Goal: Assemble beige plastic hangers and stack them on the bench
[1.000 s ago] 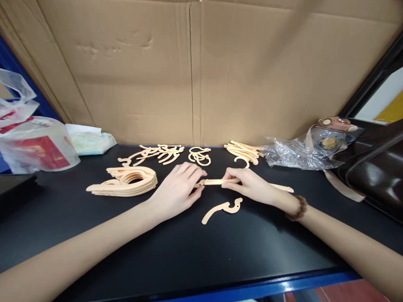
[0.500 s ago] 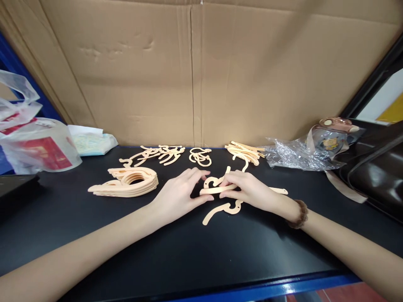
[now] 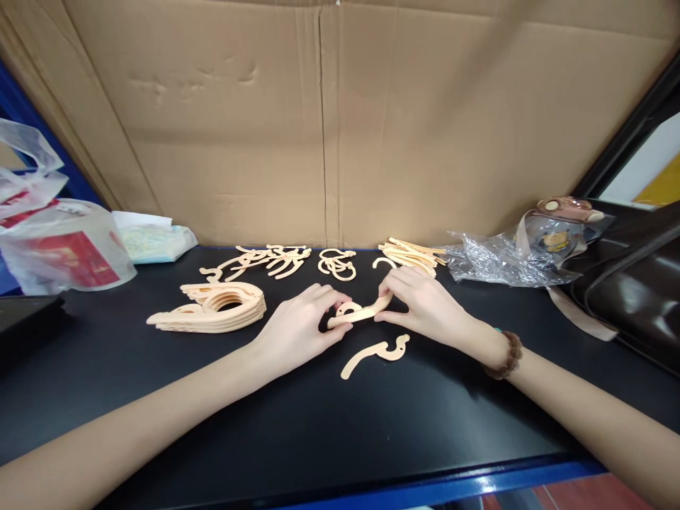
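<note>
Between my two hands is a beige folding clothes hanger, partly covered by my fingers. My left hand is closed in a pinch on its left end, near a curved part with a small hole. The fingers of my right hand are closed around its other side. A pale hook shows just beyond my right fingertips; whether it is joined to the held pieces I cannot tell. On the black table in front of my hands lies a loose curved hanger arm.
Left of my left hand sits a stack of folded hangers. Behind are loose hanger arms, hooks and thin strips. Crumpled clear plastic and a dark bag stand right, a plastic bag left.
The held hanger has shifted slightly left and now tilts up toward my right hand. The hook has moved left, and the strip that stuck out right of my right hand no longer shows.
</note>
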The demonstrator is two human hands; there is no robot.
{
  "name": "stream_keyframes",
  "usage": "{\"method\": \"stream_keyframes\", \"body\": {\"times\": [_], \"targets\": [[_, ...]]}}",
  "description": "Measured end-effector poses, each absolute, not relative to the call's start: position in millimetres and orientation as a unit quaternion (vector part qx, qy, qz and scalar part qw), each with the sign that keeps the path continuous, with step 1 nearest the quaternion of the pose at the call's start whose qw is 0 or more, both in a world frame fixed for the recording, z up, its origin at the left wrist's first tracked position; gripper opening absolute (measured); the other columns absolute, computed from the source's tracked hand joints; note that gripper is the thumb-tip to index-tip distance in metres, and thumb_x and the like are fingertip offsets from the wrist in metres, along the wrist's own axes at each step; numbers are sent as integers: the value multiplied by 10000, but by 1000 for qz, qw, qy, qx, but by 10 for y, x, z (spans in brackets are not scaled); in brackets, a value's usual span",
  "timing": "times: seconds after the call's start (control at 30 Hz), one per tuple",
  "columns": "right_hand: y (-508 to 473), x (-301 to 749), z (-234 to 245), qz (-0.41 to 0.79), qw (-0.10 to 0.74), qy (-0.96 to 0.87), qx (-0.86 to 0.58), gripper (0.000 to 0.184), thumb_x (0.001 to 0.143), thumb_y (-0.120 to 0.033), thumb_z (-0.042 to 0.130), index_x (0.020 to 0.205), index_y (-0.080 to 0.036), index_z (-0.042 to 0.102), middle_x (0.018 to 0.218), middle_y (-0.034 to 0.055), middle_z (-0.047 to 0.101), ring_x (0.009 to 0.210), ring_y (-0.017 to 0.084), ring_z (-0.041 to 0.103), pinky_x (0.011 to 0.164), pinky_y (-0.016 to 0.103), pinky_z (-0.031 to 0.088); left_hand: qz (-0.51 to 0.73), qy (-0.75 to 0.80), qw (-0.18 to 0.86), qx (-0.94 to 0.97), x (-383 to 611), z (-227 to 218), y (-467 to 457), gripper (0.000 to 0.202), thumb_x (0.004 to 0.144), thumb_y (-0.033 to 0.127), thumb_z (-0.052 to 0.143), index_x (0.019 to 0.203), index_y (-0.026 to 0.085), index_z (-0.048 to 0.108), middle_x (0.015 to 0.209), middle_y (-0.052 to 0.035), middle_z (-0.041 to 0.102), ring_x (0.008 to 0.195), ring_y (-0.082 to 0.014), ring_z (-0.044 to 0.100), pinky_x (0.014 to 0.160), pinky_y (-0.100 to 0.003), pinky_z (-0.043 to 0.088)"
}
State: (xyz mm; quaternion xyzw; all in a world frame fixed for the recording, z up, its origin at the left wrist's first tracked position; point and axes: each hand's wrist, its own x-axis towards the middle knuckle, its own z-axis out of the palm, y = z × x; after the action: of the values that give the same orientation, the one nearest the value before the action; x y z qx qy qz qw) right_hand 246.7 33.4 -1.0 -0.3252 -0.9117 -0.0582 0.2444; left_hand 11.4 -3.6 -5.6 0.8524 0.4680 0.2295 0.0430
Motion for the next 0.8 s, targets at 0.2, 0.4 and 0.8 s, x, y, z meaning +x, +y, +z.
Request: {"method": "stream_keyframes", "body": {"times": [0.2, 0.4, 0.8], "targets": [[436, 2550, -41, -79, 238, -894, -371, 263, 790, -345, 725, 872, -188, 530, 902, 45, 610, 848, 224, 554, 764, 349, 431, 223, 457, 57, 859, 88, -65, -7, 224, 866, 334, 541, 1056, 232, 602, 929, -9, 619, 879, -179, 564, 710, -296, 457], [497, 2594, -108, -33, 230, -889, -395, 284, 831, -356, 677, 1037, -184, 583, 1003, 58, 645, 947, 245, 587, 841, 392, 447, 201, 452, 76, 866, 47, -44, 34, 192, 833, 250, 510, 1009, 242, 589, 949, 8, 618, 901, -180, 546, 735, -298, 452], [337, 2461, -91, 153, 218, -917, -298, 193, 865, -271, 645, 1049, -217, 635, 1063, 36, 643, 976, 190, 583, 894, 331, 433, 220, 483, 4, 848, -24, -160, 166, 310, 811, 133, 460, 1075, 184, 615, 1080, -46, 610, 1052, -236, 495, 960, -429, 413]]}}
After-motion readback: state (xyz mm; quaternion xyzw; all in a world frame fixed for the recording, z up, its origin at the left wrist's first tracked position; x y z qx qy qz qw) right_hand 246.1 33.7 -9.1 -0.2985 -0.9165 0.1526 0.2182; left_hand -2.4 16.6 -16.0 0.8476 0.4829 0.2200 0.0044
